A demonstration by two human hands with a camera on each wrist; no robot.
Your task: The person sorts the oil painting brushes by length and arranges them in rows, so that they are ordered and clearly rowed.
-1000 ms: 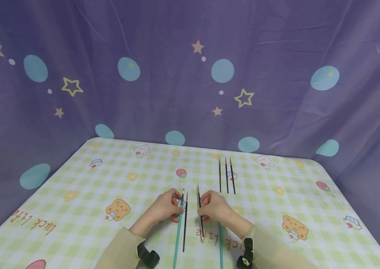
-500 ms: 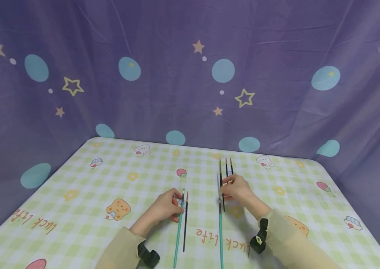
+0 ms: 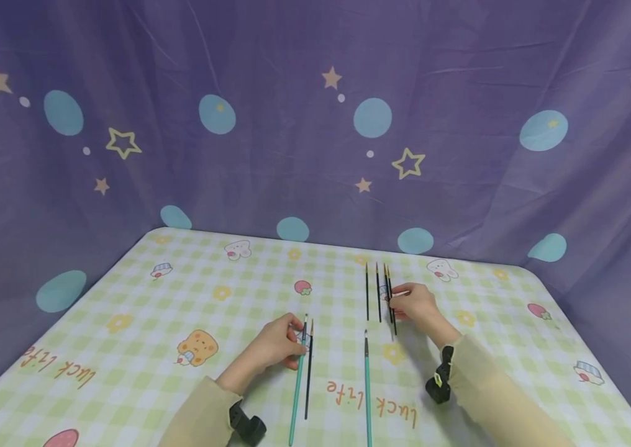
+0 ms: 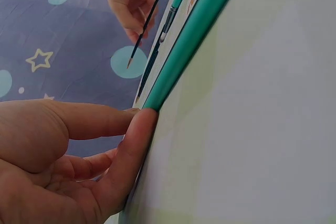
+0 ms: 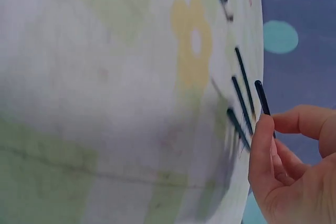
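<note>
In the head view my left hand (image 3: 275, 341) pinches a teal-handled paintbrush (image 3: 295, 397) near its bristle end, low over the cloth. A black paintbrush (image 3: 308, 379) lies right beside it. My right hand (image 3: 417, 307) holds another black paintbrush (image 5: 264, 98) between thumb and fingers, bristles pointing away from me. In the right wrist view it is raised off the table. Under and left of it, three thin black paintbrushes (image 3: 379, 301) lie in a row; the held brush overlaps the rightmost one in the head view.
A second teal-handled paintbrush (image 3: 367, 391) lies between the hands, toward the near edge. The table is covered by a green checked cloth (image 3: 148, 323) with cartoon prints. A purple curtain (image 3: 271, 180) with stars and dots hangs behind and at the sides.
My right hand has carried the black paintbrush from the middle of the table away and rightward, past the row of black brushes to its right end. The left hand stays in place.
</note>
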